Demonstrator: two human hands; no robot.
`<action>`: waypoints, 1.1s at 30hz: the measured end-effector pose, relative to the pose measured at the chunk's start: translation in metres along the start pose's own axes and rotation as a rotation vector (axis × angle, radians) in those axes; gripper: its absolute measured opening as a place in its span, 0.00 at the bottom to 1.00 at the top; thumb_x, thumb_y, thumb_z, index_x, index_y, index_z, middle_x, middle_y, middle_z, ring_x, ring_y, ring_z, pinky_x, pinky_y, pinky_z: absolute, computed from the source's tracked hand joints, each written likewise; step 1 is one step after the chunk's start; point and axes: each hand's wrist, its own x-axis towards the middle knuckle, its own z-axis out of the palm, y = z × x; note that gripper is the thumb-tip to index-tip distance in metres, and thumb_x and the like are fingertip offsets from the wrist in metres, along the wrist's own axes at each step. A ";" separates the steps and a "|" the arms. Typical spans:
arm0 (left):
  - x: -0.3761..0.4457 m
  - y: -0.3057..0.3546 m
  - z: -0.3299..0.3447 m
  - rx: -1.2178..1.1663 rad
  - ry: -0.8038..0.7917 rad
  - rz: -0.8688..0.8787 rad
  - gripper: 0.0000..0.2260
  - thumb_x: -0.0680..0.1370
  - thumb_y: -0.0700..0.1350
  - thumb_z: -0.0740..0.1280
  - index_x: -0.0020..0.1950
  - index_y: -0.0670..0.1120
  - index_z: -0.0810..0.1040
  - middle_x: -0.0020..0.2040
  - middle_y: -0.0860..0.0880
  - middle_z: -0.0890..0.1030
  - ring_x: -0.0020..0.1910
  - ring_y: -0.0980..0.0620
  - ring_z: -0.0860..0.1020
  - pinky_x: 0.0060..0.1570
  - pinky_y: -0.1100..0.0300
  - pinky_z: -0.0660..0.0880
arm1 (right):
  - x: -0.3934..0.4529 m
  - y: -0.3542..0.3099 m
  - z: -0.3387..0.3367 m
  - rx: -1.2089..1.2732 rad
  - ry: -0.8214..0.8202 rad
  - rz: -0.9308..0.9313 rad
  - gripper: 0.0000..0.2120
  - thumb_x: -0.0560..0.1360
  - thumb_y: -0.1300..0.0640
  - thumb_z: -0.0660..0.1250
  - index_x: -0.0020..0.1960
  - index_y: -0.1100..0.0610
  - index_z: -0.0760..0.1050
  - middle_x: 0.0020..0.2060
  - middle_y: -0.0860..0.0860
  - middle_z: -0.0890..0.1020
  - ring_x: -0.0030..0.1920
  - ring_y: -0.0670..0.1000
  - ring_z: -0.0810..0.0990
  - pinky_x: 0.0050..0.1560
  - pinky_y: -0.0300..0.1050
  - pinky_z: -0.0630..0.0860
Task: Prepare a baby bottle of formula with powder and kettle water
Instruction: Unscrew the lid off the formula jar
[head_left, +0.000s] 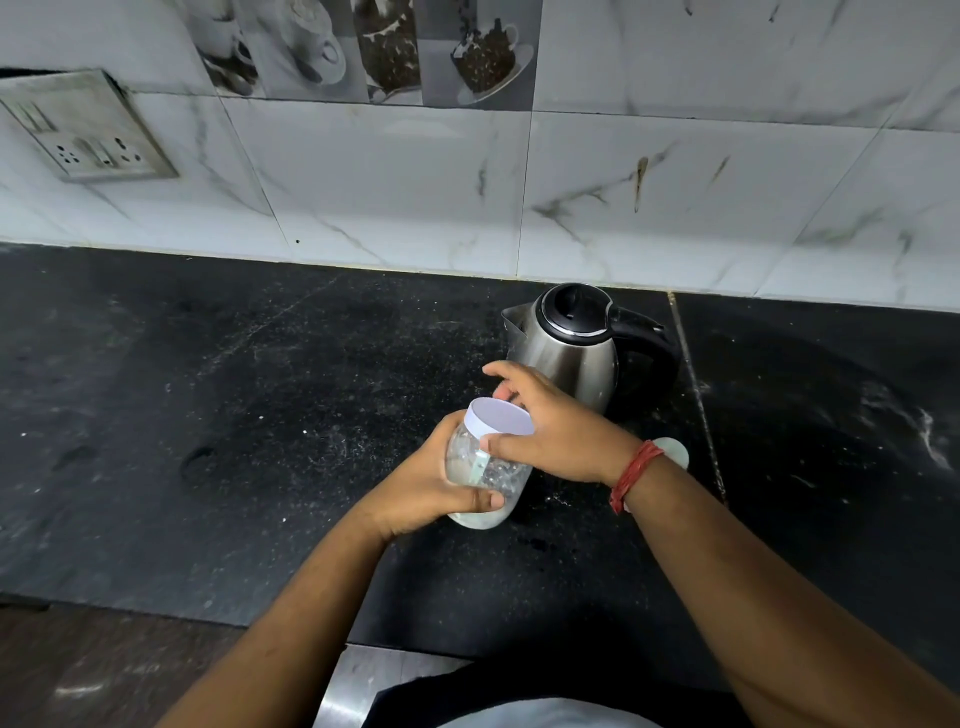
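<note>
In the middle of the frame, the left hand (423, 488) wraps tight around the clear jar (485, 470) while the right hand (550, 423) grips its white lid (501, 415), so twisting it off looks next, with the kettle (569, 343) just behind

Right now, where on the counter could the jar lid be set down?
The wide bare black countertop left of the jar, up to the wall tiles, is free; so is the slab right of the seam. It is crowded around the kettle, both hands and a pale object behind the right wrist.
</note>
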 end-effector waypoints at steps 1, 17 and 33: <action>0.000 0.000 0.000 -0.001 0.004 0.002 0.45 0.63 0.47 0.82 0.76 0.51 0.64 0.68 0.45 0.77 0.65 0.50 0.79 0.62 0.54 0.78 | -0.001 0.000 -0.001 0.070 -0.030 -0.011 0.37 0.74 0.57 0.73 0.78 0.48 0.59 0.67 0.49 0.71 0.68 0.47 0.70 0.73 0.49 0.67; -0.007 -0.001 0.002 0.018 -0.002 0.038 0.45 0.64 0.47 0.82 0.76 0.55 0.62 0.71 0.46 0.74 0.69 0.49 0.77 0.64 0.54 0.77 | -0.008 -0.010 -0.001 0.020 0.040 -0.047 0.34 0.73 0.49 0.76 0.75 0.49 0.66 0.64 0.46 0.74 0.64 0.41 0.72 0.66 0.37 0.68; -0.014 -0.020 -0.013 0.082 0.093 0.047 0.44 0.64 0.39 0.82 0.74 0.53 0.62 0.68 0.51 0.75 0.67 0.57 0.76 0.64 0.60 0.75 | -0.039 0.003 -0.021 -0.209 0.013 -0.310 0.32 0.74 0.51 0.75 0.75 0.48 0.69 0.63 0.46 0.66 0.65 0.38 0.68 0.64 0.26 0.62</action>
